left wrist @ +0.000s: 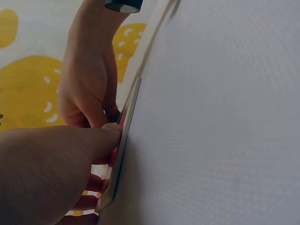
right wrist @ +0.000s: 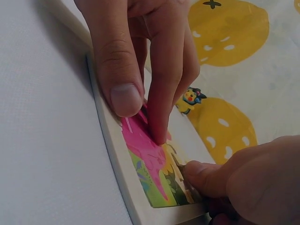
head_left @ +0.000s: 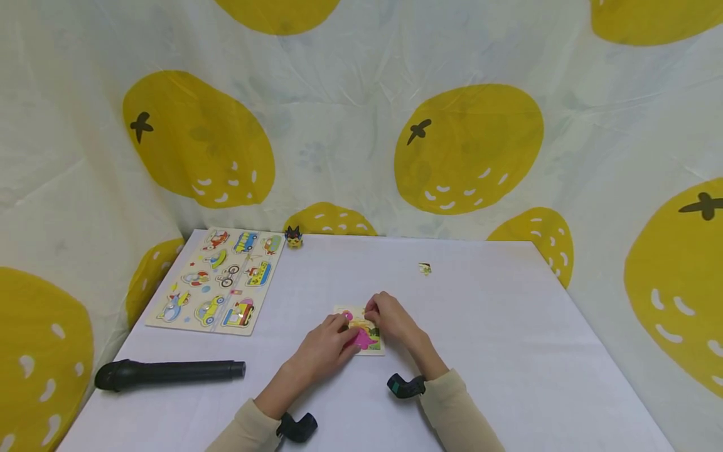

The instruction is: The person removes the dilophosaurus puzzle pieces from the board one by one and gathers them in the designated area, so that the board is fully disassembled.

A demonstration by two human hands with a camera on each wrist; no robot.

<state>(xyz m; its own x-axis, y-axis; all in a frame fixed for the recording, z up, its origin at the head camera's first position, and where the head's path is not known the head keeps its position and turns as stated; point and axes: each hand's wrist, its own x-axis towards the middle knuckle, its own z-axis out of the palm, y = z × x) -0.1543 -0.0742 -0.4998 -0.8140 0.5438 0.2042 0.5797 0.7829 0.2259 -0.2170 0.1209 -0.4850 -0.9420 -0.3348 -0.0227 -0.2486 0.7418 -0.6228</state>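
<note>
A small jigsaw board [head_left: 373, 352] with a pale wooden border lies on the white table. Its picture shows a pink dinosaur [right wrist: 152, 161] over green and yellow. My left hand [head_left: 324, 345] is at the left side of the board, its thumb and forefinger apart and touching the pink part. Across from it, my right hand [head_left: 393, 318] has curled fingers at the picture's upper right and pinches a puzzle piece there, mostly hidden by the fingertips. In the right wrist view the right thumb [right wrist: 199, 176] lies at the dark, yellowish part of the picture.
One loose puzzle piece [head_left: 425, 269] lies farther back on the right. At the left stands a large wooden vehicle puzzle [head_left: 217, 285], with a black microphone-like tube [head_left: 175, 371] nearer me. A small yellow figurine [head_left: 293, 237] sits at the table's back edge.
</note>
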